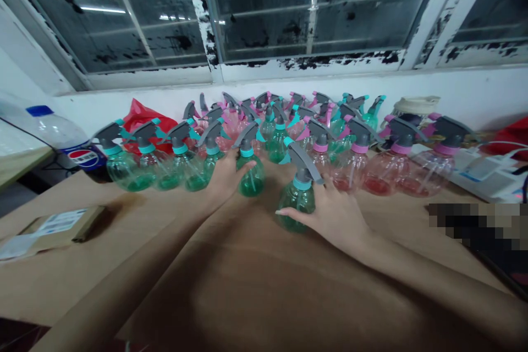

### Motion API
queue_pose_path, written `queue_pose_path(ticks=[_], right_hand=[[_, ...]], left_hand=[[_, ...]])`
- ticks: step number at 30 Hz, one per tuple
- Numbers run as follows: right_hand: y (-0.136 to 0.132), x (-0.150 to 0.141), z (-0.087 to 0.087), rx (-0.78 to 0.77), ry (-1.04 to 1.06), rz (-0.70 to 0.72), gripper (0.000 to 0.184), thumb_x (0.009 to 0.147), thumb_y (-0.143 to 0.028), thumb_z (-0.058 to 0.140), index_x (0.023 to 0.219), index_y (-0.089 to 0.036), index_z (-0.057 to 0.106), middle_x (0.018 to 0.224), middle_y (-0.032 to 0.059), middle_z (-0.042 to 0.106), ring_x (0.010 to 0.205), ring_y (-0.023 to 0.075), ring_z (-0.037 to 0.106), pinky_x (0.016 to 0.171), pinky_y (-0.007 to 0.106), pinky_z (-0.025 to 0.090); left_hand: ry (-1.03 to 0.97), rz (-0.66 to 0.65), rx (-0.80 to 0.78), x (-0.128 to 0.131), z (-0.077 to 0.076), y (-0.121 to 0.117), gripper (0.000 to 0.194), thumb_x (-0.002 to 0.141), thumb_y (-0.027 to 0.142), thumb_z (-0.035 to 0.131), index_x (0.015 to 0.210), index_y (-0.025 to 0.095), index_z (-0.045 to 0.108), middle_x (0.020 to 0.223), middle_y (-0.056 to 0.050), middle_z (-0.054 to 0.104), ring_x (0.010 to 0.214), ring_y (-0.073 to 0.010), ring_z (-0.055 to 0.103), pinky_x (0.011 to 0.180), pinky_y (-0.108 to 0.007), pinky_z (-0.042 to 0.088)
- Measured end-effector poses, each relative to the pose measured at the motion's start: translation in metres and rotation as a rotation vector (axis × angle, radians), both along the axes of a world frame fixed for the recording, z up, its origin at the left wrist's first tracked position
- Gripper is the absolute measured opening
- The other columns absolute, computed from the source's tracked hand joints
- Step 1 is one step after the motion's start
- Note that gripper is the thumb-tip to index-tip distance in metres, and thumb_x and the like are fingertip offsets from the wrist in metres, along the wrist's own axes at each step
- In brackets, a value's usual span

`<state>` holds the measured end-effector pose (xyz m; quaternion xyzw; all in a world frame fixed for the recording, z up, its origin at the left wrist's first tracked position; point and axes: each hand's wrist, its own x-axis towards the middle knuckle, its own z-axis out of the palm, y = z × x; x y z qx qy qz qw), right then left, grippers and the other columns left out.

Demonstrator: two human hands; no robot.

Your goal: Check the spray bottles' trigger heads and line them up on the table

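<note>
My right hand (342,214) is wrapped round a green spray bottle (296,203) with a grey trigger head and teal collar, its thumb across the front. That bottle stands nearer to me than the others and leans slightly. My left hand (225,179) grips another green spray bottle (251,179), thumb over its front and the other fingers partly hidden. To the left of it runs a row of several green spray bottles (169,180). On the right stand several clear pinkish spray bottles (381,176) with pink collars. More pink and green ones crowd behind, partly hidden.
A Pepsi bottle (84,148) stands at the left, near a red bag (144,121). A flat brown package (61,225) lies on the left of the table (231,286). White power strips (478,176) with cables sit at the right, above a dark, pixelated object (482,231). A window wall closes the back.
</note>
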<state>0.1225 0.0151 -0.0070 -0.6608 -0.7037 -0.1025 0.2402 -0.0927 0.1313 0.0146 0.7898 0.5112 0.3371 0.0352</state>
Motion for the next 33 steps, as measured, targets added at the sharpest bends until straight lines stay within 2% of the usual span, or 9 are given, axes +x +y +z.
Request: queue_pose_path(ticks=[3, 6, 11, 15, 19, 23, 28, 30, 33], right_hand=[[-0.004, 0.003, 0.000, 0.030, -0.008, 0.049, 0.106, 0.068, -0.087, 0.034, 0.127, 0.000, 0.051, 0.103, 0.0258, 0.063, 0.089, 0.0412, 0.063, 0.066, 0.049, 0.053], [-0.008, 0.005, -0.001, 0.002, 0.031, 0.118, 0.104, 0.067, -0.086, 0.038, 0.124, -0.001, 0.055, 0.103, 0.0247, 0.061, 0.106, 0.0429, 0.054, 0.085, 0.053, 0.048], [-0.013, 0.005, -0.004, -0.140, 0.320, 0.242, 0.090, 0.069, -0.077, 0.052, 0.131, -0.011, 0.046, 0.123, 0.0197, 0.053, 0.118, 0.0377, 0.047, 0.099, 0.052, 0.040], [-0.014, 0.009, -0.007, -0.219, 0.520, 0.360, 0.084, 0.070, -0.064, 0.063, 0.135, -0.016, 0.038, 0.124, 0.0164, 0.055, 0.116, 0.0342, 0.051, 0.097, 0.050, 0.044], [-0.019, 0.013, -0.011, -0.255, 0.556, 0.424, 0.083, 0.072, -0.056, 0.064, 0.139, -0.020, 0.030, 0.121, 0.0152, 0.059, 0.112, 0.0350, 0.056, 0.088, 0.052, 0.049], [-0.027, 0.014, -0.015, -0.237, 0.516, 0.378, 0.074, 0.072, -0.057, 0.063, 0.130, -0.019, 0.040, 0.122, 0.0160, 0.058, 0.115, 0.0359, 0.053, 0.089, 0.055, 0.048], [-0.037, 0.007, -0.018, -0.153, 0.434, 0.396, 0.073, 0.067, -0.065, 0.064, 0.120, -0.018, 0.048, 0.117, 0.0152, 0.056, 0.113, 0.0367, 0.052, 0.090, 0.057, 0.046], [-0.042, 0.004, -0.018, -0.144, 0.425, 0.391, 0.073, 0.065, -0.066, 0.065, 0.117, -0.017, 0.050, 0.112, 0.0151, 0.057, 0.110, 0.0365, 0.052, 0.087, 0.056, 0.048], [-0.050, 0.002, -0.018, -0.153, 0.428, 0.468, 0.072, 0.066, -0.064, 0.066, 0.118, -0.017, 0.047, 0.115, 0.0155, 0.056, 0.112, 0.0353, 0.052, 0.091, 0.056, 0.046]], left_hand=[[-0.022, -0.004, 0.005, 0.001, -0.003, -0.002, 0.025, 0.088, 0.034, 0.059, 0.107, 0.018, 0.054, 0.096, -0.008, 0.068, 0.096, -0.0286, 0.065, 0.083, -0.041, 0.049], [-0.051, -0.014, 0.013, 0.000, -0.006, -0.012, 0.033, 0.092, 0.035, 0.052, 0.119, 0.017, 0.050, 0.116, -0.012, 0.063, 0.110, -0.0291, 0.060, 0.090, -0.042, 0.047], [-0.122, 0.010, 0.040, -0.004, -0.006, -0.046, 0.050, 0.095, 0.043, 0.045, 0.138, 0.021, 0.037, 0.137, -0.013, 0.049, 0.128, -0.0299, 0.046, 0.101, -0.048, 0.039], [-0.134, 0.022, 0.037, -0.009, -0.003, -0.073, 0.053, 0.095, 0.044, 0.045, 0.141, 0.022, 0.035, 0.137, -0.013, 0.049, 0.123, -0.0301, 0.050, 0.097, -0.045, 0.045], [-0.092, -0.016, 0.033, -0.009, 0.005, -0.095, 0.045, 0.094, 0.041, 0.045, 0.135, 0.022, 0.043, 0.127, -0.011, 0.055, 0.113, -0.0283, 0.058, 0.091, -0.044, 0.049], [-0.144, -0.133, -0.094, 0.001, 0.009, -0.120, 0.045, 0.092, 0.044, 0.048, 0.132, 0.023, 0.046, 0.129, -0.011, 0.055, 0.110, -0.0288, 0.060, 0.087, -0.044, 0.053], [-0.105, -0.269, -0.238, 0.024, 0.002, -0.139, 0.072, 0.084, 0.050, 0.061, 0.143, 0.026, 0.029, 0.145, -0.014, 0.043, 0.129, -0.0333, 0.044, 0.102, -0.055, 0.039], [-0.128, -0.303, -0.262, 0.035, 0.001, -0.141, 0.073, 0.082, 0.049, 0.063, 0.142, 0.024, 0.031, 0.142, -0.014, 0.046, 0.129, -0.0329, 0.045, 0.102, -0.054, 0.040], [-0.212, -0.328, -0.301, 0.049, 0.003, -0.142, 0.062, 0.082, 0.045, 0.065, 0.133, 0.022, 0.040, 0.130, -0.012, 0.058, 0.119, -0.0295, 0.056, 0.097, -0.048, 0.046]])
